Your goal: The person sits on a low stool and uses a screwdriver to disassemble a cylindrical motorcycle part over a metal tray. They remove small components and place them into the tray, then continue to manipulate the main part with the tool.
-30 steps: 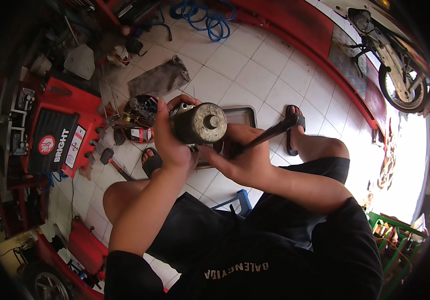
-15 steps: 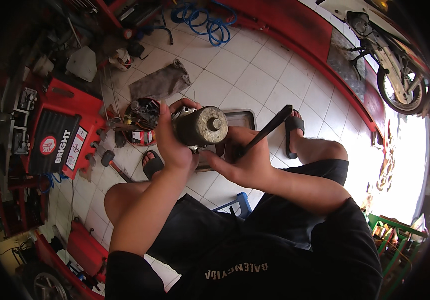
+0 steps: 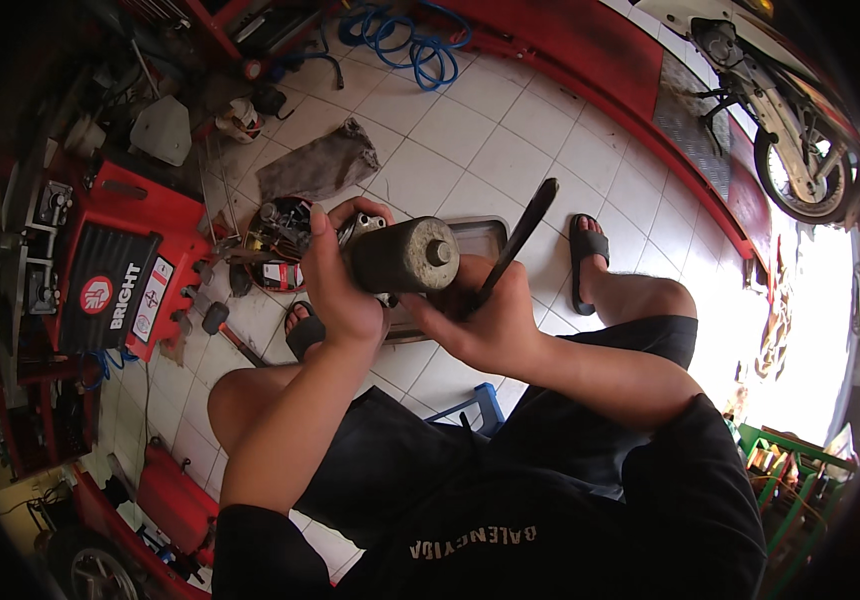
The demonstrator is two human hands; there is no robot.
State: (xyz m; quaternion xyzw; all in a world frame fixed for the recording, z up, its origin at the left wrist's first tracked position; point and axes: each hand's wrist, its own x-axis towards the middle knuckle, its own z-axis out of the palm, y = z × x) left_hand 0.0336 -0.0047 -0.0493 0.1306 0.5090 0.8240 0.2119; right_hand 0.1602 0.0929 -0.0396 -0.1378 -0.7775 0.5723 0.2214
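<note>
Metal cylinder (image 3: 400, 258), motor-like, dull and scuffed: we have it held up off the floor, above the near-left part of the shallow tray (image 3: 504, 240), capped end tilted to our right. Left hand (image 3: 343, 285) is clamped around its fitting end. Right hand (image 3: 498, 325) is closed on a long dark tool (image 3: 527, 228), handle sticking up and away; right thumb sits at the cylinder's lower edge, contact unclear. Tool's working tip is hidden, so we can't tell what it engages.

Step, as we judge it: tool work on the fitting end, left steadying, right on the tool. Next move calls for a firm left hold and a tip squarely seated before any force.

Around us: parts pile (image 3: 285, 225) just left of the hands, grey cloth (image 3: 320, 160) beyond it, hammer (image 3: 216, 318) by the left foot, red machine (image 3: 100, 230) farther left, blue hose (image 3: 420, 50) at the far side, motorcycle (image 3: 800, 170) far right. In the way: mostly the cylinder and right fingers, blocking our view; we'd also mind the right knee when swinging that handle.
</note>
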